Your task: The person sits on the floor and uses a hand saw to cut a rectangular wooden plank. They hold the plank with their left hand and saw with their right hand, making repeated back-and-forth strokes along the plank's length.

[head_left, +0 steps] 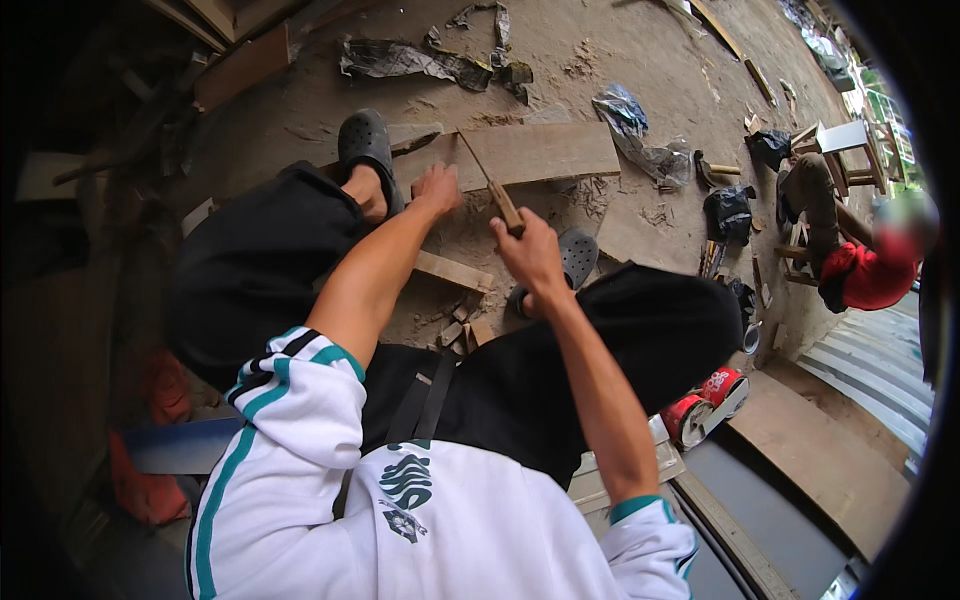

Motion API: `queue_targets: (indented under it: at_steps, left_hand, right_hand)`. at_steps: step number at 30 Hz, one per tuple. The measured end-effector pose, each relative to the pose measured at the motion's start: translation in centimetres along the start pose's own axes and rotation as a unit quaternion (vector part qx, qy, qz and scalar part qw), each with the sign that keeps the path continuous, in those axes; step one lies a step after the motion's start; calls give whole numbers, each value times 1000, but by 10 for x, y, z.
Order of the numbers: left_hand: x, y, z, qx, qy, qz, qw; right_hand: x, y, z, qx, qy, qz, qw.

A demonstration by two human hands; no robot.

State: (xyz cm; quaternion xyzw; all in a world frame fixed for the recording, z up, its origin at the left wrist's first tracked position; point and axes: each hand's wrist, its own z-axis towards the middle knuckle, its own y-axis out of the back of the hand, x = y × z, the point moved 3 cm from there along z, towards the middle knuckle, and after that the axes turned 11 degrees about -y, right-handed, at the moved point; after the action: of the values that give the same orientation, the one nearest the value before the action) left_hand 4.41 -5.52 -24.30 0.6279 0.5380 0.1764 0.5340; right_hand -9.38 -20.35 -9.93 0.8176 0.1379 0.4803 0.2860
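My right hand (530, 250) is closed round the wooden handle of a handsaw (504, 205). The saw's thin blade, seen nearly edge-on, slants up and left across a long wooden board (550, 152). Left of the blade, my left hand (437, 188) is closed on the board's near edge; its fingertips are partly hidden. A clog on my left foot (366, 150) rests at the board's left end. My right foot, in a matching clog (578, 258), stands nearer, under my right forearm. Between my legs lie a short plank (452, 271) and several small wood offcuts (462, 325).
Crumpled plastic (640, 135) and torn dark sheeting (410, 62) lie on the dusty floor. A hammer (716, 172) and a black bag (729, 213) are to the right. Beyond sits a person in red (872, 275). Red cans (705, 405) stand beside my right thigh.
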Motion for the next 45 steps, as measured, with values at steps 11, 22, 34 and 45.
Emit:
queue_targets:
  at_steps: [11, 22, 34, 45]
  left_hand:
    - [50, -28, 102, -197, 7, -31, 980]
    - [61, -51, 136, -346, -13, -37, 937]
    - [63, -47, 138, -329, -4, -47, 943]
    - [60, -49, 140, -296, 20, 11, 955]
  right_hand:
    - [-38, -11, -28, -88, -30, 102, 990]
    - [-22, -8, 19, -30, -239, 280, 929]
    - [-24, -32, 23, -10, -271, 244, 931]
    - [-23, -34, 29, 40, -152, 114, 981]
